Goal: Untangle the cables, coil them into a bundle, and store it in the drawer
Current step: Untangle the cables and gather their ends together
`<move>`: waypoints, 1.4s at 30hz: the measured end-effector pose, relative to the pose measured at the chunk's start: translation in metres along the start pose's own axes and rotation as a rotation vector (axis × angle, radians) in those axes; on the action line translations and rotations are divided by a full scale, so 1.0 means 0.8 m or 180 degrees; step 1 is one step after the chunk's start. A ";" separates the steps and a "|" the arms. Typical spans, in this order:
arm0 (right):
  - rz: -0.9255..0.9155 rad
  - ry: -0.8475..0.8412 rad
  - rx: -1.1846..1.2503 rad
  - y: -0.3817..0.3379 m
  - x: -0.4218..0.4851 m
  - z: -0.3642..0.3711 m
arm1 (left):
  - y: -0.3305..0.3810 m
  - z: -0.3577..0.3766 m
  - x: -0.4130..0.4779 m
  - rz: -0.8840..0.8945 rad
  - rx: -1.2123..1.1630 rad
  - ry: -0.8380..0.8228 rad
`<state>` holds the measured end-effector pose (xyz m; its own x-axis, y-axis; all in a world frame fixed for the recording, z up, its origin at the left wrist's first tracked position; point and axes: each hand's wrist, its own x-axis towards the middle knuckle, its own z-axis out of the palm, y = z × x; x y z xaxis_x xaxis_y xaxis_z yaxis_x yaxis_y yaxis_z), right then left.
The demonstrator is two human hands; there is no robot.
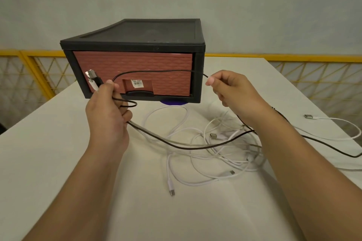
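Observation:
My left hand [108, 111] grips the plug ends of a black cable [154, 71] and a white cable [93, 84], raised in front of the drawer. The black cable arcs from it across to my right hand [231, 89], which pinches it between thumb and fingertips. Below my hands, more black cable trails into a loose tangle of white cables [213, 152] on the white table [49, 152]. The drawer unit [137, 58] has a black frame and a brick-red front, and it is closed.
A separate white cable with a USB plug [308, 116] lies at the table's right edge. A purple disc [172, 102] peeks out under the drawer unit. Yellow railing [39, 68] runs behind the table on both sides.

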<state>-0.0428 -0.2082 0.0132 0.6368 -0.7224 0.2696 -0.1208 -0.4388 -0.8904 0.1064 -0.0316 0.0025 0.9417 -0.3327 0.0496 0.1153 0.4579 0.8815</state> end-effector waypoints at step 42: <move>0.0241 -0.0300 -0.1434 -0.041 -0.192 -0.255 | 0.140 0.000 -0.147 0.0160 0.0248 -0.0618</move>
<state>-0.2921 -0.1921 0.0758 0.6773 -0.7188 0.1571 -0.4750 -0.5903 -0.6526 0.0085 0.0594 0.0954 0.8663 -0.4671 0.1773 0.0378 0.4152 0.9089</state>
